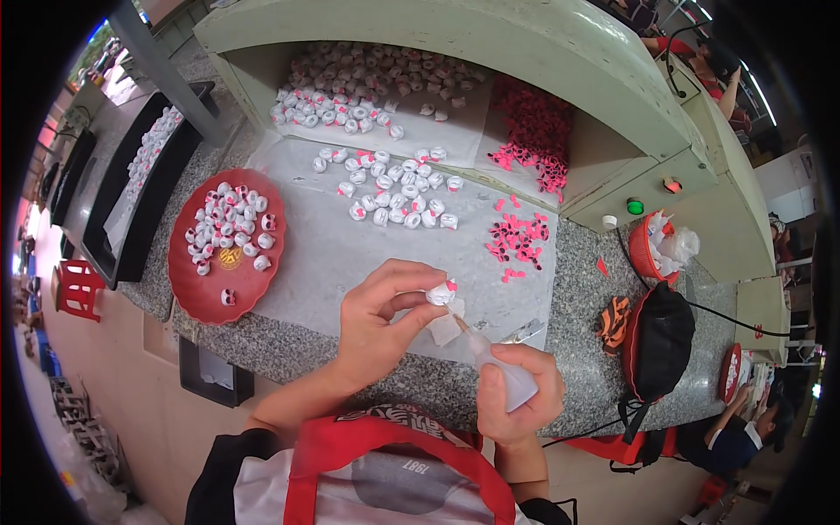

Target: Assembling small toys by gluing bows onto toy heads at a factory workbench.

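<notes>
Between the thumb and fingers of my left hand is a small white figurine head with a pink bow. My right hand grips a translucent squeeze bottle, its thin nozzle tilted up against or very near the head's lower side. Under the nozzle lies a small crumpled white tissue. Beyond my hands, several similar white heads are spread on a pale sheet. To their right is a loose pile of small pink-and-black pieces.
A red scalloped plate with more heads stands at left. Behind is a pale green cabinet heaped with heads and pink pieces. At right are a red basket with crumpled plastic, a black bag and a cable. Other people sit at far right.
</notes>
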A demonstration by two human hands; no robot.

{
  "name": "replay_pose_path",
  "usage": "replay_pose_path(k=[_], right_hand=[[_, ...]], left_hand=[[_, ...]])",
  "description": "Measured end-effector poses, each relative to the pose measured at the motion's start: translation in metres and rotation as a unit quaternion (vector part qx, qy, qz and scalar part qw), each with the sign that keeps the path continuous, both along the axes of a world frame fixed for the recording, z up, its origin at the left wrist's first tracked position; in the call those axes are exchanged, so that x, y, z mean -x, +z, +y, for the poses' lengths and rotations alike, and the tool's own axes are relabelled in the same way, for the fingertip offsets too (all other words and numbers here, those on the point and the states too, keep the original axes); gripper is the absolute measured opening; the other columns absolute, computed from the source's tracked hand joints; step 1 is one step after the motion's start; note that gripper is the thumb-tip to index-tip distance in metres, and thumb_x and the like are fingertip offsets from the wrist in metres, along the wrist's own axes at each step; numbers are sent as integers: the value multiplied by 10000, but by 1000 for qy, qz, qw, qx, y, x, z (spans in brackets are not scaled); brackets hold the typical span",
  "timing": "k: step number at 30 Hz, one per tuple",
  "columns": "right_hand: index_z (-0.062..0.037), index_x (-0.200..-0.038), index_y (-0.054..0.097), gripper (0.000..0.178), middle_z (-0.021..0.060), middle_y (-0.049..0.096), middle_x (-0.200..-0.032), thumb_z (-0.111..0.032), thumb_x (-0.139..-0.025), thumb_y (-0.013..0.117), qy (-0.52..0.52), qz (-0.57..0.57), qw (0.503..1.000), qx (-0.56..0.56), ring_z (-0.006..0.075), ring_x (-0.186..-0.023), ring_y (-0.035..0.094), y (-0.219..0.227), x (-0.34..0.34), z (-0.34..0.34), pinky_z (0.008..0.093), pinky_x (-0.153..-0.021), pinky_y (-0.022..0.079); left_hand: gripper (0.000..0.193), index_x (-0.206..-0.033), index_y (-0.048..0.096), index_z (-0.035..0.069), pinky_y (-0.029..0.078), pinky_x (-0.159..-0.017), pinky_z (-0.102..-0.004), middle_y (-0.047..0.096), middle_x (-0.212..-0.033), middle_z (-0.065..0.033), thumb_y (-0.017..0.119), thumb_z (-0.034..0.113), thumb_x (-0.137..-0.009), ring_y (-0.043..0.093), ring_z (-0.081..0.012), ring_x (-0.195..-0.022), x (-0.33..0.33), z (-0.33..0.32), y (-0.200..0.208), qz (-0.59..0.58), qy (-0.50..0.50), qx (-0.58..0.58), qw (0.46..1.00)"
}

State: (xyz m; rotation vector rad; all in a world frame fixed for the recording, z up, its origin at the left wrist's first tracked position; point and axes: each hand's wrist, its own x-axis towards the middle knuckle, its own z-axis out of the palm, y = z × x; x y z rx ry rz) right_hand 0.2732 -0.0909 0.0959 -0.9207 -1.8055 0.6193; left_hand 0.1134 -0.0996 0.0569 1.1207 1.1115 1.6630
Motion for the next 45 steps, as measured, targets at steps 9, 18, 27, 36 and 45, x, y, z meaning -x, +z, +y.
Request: replay_pose_path(k=[9,18,27,36,45], right_hand=[[-4,-836,562,181,97,593,-745,-131,-713,605,13,19,1000,-10,170,-637,572,-3,1,2,259,-583,450],[8,-828,561,196,103,595,-731,-135,-701,604,5,13,1000,-24,173,-608,571,-1,-3,1,259,-569,453],[10,-820,556,188,110,599,-730,-130,-702,602,2,26,999,-22,177,-606,574,-1,-4,3,262,-561,455],[0,-807,563,170,100,599,-717,-118,-692,601,22,6,1000,12,168,-599,575,3,-10,4,257,-557,455],[4,-800,553,158,84,595,-730,-121,-709,584,-22,40,998,51,153,-608,572,-4,-7,6,247,-549,455]], left_hand=[[293,-994,534,-64,491,-821,-318,493,-1034,-163,550,-151,-715,533,-228,-958,1,0,4,-54,-34,18,998],[347,-1030,518,-48,477,-804,-301,578,-1003,-160,575,-127,-697,572,-205,-929,7,2,10,-163,-77,130,975],[351,-1024,520,-41,469,-810,-298,579,-1007,-159,579,-126,-689,574,-200,-926,5,3,9,-185,-90,130,970],[356,-1019,533,-31,466,-817,-301,584,-1002,-158,577,-134,-681,575,-198,-926,4,3,7,-179,-76,125,973],[371,-1035,530,-33,468,-815,-303,581,-1009,-158,570,-137,-681,574,-200,-924,9,2,2,-174,-89,130,972]])
